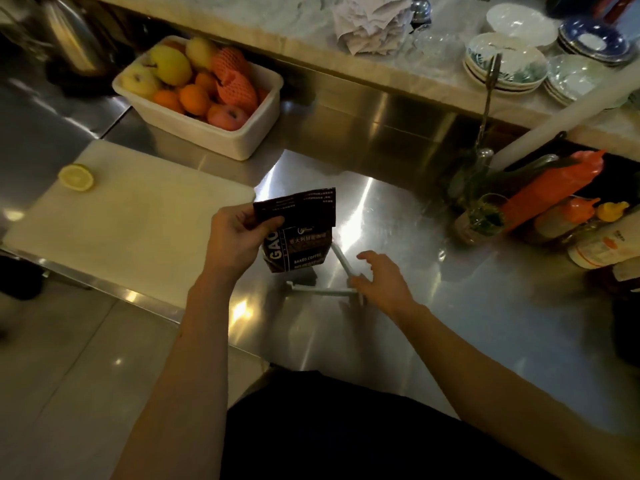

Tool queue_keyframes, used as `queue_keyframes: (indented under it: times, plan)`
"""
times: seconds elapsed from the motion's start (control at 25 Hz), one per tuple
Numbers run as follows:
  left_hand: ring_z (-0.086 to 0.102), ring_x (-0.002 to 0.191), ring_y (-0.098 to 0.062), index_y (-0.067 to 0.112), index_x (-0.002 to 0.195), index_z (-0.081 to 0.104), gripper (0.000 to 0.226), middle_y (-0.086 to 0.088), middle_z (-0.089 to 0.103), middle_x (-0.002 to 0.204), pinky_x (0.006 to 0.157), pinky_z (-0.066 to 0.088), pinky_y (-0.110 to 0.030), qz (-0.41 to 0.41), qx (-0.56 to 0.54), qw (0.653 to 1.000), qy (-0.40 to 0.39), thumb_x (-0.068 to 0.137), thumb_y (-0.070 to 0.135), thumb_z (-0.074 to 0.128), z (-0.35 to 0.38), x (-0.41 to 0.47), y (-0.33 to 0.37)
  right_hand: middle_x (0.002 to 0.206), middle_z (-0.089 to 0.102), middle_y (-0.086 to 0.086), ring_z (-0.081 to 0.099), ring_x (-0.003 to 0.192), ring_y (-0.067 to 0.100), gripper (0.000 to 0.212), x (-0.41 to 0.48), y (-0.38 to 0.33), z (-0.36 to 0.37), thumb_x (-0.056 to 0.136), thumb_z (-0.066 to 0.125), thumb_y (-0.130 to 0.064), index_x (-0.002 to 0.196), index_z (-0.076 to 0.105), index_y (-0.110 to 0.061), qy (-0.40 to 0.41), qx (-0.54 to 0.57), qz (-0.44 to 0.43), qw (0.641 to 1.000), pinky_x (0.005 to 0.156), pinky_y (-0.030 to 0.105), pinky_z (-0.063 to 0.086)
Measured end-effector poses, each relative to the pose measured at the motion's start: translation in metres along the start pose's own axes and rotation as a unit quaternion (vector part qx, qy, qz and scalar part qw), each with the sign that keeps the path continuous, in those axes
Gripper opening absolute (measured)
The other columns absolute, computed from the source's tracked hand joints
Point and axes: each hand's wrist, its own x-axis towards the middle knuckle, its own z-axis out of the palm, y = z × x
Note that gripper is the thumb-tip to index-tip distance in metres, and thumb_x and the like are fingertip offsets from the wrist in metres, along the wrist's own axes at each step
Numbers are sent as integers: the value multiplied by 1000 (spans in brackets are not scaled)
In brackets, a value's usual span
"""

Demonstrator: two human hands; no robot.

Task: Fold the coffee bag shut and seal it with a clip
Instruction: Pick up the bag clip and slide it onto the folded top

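The left hand (235, 237) pinches the folded-over top of the dark coffee bag (298, 233), which stands upright on the steel table (433, 306). Just right of those fingers (266, 221), the right hand (384, 282) rests spread on the hinge of a pale clip (329, 282) lying open in a V.

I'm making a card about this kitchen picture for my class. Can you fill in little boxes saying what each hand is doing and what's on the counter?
left hand: pinches the folded top of the coffee bag, its grip closed on it
right hand: open, reaching to the clip, fingers at its hinge end
clip: white, spread open in a V, lying on the steel counter beside the bag
bag: upright, not clipped yet
nearby: cutting board with half a lemon; tub of fruit
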Motion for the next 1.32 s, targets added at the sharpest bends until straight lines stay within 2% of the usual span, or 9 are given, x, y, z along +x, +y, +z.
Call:
queue_keyframes:
  times: [0.16,0.28,0.36,0.52,0.64,0.88,1.04,1.16,1.32]
  plan:
    - [68,76,8,1,107,71,25,-2,73,97,73,52,-13,1,1,1000,15,83,-1,70,-24,6,-14,114,55,3,59,95,21,29,12,1,21,86,63,-40,111,55,-29,-44,-145,-5,988,84,39,55]
    - [68,76,9,1,107,71,25,-6,73,99,73,52,-12,-1,-1,1000,19,83,-2,70,-37,12,-23,105,46,-2,53,92,20,21,11,2,28,83,68,-33,101,60,-30,-72,-194,0,978,82,36,53]
    - [68,77,8,4,107,72,25,-1,74,95,73,52,-12,-8,-7,1000,19,83,-1,70,-44,19,-29,103,46,-2,54,89,20,14,9,2,33,83,68,-29,97,64,-29,-53,-196,6,979,79,35,53]
    - [70,79,4,12,104,72,26,26,73,76,73,53,-13,-31,-22,999,-7,82,0,71,-48,32,-36,98,46,-3,57,87,19,8,7,1,40,92,59,-26,95,64,-22,-49,-225,18,973,72,28,46]
    - [71,80,3,11,105,72,26,27,73,77,73,52,-12,-26,-31,999,-24,82,-1,71,-48,40,-40,94,45,-3,53,80,18,12,1,-1,41,94,56,-27,93,63,-18,-33,-237,30,971,68,27,40]
    - [71,78,3,13,102,74,22,23,74,76,71,53,-13,-44,-31,996,-76,81,4,73,-32,56,-50,97,64,6,63,84,23,9,-14,1,29,88,65,-22,94,69,-17,61,-105,102,987,75,33,49]
    - [68,71,9,4,103,73,21,6,73,85,65,50,-7,-32,-23,993,-107,82,0,72,-5,54,-46,77,72,14,72,64,24,2,-32,17,12,84,69,-10,84,70,-12,133,85,170,973,74,44,61]
    - [70,74,6,11,99,74,22,19,74,75,67,52,-9,-29,-17,989,-147,81,-1,72,19,48,-38,74,73,9,73,63,24,10,-44,37,-11,83,71,-12,76,70,-19,183,139,165,959,74,50,60]
    - [69,72,8,14,97,73,23,29,71,66,66,51,-8,-16,6,983,-184,81,-3,71,52,36,-25,80,73,10,74,65,19,4,-55,52,-48,86,71,-14,88,69,-11,216,202,145,944,74,47,61]
